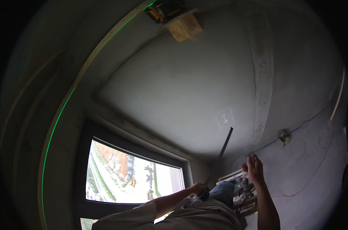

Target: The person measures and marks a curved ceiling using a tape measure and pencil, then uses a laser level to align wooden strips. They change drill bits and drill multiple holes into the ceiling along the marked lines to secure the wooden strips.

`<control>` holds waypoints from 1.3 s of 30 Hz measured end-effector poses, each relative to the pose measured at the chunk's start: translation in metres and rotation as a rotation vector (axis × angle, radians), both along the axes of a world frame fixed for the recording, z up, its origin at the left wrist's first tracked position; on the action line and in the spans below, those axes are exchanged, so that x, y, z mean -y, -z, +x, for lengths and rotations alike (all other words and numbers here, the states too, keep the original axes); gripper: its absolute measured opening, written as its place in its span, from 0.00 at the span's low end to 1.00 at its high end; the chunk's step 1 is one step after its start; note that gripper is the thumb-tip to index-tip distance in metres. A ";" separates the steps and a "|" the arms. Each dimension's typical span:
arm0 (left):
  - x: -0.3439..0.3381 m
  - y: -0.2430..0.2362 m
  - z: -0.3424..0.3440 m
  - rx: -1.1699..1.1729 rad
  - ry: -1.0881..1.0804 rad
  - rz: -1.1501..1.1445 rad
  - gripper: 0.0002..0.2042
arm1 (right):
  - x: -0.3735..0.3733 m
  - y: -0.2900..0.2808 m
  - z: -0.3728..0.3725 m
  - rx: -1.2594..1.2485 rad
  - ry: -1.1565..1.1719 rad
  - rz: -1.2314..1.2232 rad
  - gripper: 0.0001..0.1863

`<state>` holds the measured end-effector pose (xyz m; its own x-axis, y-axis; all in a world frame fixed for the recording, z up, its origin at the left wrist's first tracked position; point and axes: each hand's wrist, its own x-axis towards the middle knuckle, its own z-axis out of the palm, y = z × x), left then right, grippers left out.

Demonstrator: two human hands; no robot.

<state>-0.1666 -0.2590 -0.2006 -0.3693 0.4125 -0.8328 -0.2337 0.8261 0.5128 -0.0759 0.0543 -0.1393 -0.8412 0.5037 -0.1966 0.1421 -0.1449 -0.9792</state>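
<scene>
In a bare, grey-walled room, a window (133, 174) sits at lower left and a green laser line (53, 130) curves up beside it; the left hand (196, 189) has its grip closed round a tape measure (220, 155), which extends toward a sketched square (224, 118) on the wall (174, 88); the right hand (255, 168) is raised, fingers curled, its contents impossible to tell. The unsupported tape could buckle if the left hand tipped; a slack hold could drop it.
</scene>
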 end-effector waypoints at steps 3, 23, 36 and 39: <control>0.016 0.018 -0.008 0.129 -0.121 -0.017 0.13 | 0.006 -0.015 -0.006 -0.010 0.040 -0.043 0.15; -0.018 0.256 0.048 -0.120 0.059 0.433 0.17 | -0.002 -0.141 -0.337 -0.487 -0.316 0.658 0.17; -0.010 0.215 0.043 0.119 -0.239 0.394 0.18 | 0.103 -0.131 -0.506 -0.811 -0.159 1.157 0.05; -0.011 0.213 0.040 0.244 -0.333 0.352 0.18 | 0.105 -0.125 -0.510 -0.823 -0.105 1.242 0.07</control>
